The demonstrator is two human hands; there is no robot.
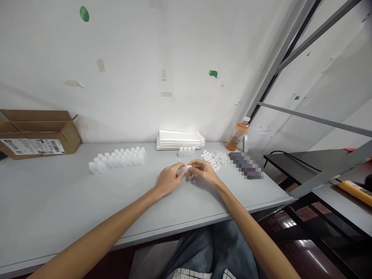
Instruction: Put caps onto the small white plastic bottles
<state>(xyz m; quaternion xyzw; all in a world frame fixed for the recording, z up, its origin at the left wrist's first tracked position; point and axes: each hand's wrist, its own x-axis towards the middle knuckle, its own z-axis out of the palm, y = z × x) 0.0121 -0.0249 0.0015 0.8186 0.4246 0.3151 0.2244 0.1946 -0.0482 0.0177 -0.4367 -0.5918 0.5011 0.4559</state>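
Observation:
My left hand (170, 179) and my right hand (203, 172) meet above the middle of the pale grey table (52, 186). The left hand grips a small translucent white plastic bottle (182, 169), and the right fingers pinch its tip. Just beyond my hands stand several small white bottles (186, 152) in a short row. A heap of small white plastic parts (210, 159) lies nearest my right hand. Further left, many larger white plastic bottles (116, 161) lie packed in a block.
A stack of white sheets or bags (178, 140) lies against the white wall. An orange drink bottle (238, 134) lies tilted behind a pixelated object (246, 165). An open cardboard box (37, 133) sits far left. A grey metal frame (279, 73) and black table (290, 161) are right.

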